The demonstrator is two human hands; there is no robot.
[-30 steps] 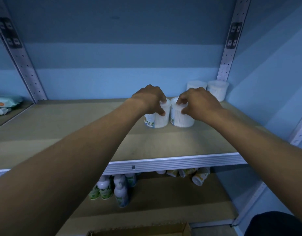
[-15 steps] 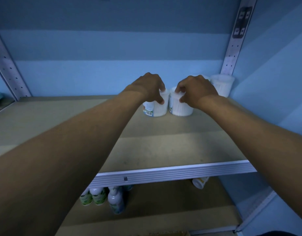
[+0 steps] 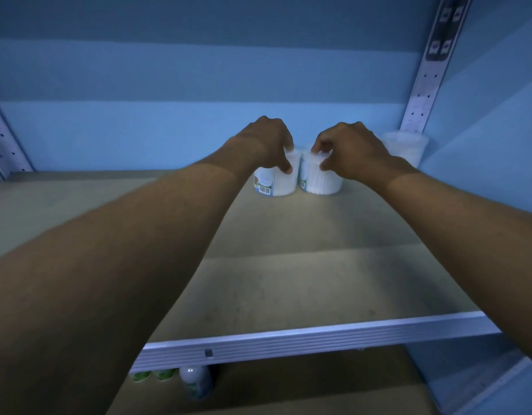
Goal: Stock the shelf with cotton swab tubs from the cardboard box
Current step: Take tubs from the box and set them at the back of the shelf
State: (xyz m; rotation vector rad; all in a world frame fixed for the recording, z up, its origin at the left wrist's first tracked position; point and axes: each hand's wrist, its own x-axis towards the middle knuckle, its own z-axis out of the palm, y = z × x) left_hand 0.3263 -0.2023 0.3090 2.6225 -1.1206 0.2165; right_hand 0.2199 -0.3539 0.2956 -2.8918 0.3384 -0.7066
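Observation:
Two clear tubs of white cotton swabs stand side by side on the brown shelf board (image 3: 288,280), towards the back right. My left hand (image 3: 266,142) grips the top of the left tub (image 3: 276,182), which shows a barcode label. My right hand (image 3: 348,148) grips the top of the right tub (image 3: 320,181). Both tubs rest on the board and touch each other. Another tub (image 3: 407,146) stands in the back right corner, partly hidden by my right hand. The cardboard box is out of view.
A perforated metal upright (image 3: 426,85) runs up the back right corner, another (image 3: 1,139) at the left. The shelf's metal front edge (image 3: 318,339) crosses below my arms. Small bottles (image 3: 195,381) stand on the lower shelf.
Both hands and their tubs have moved farther back on the shelf towards the rear wall. The view has tilted up, so the lower shelf and the box dropped out of sight.

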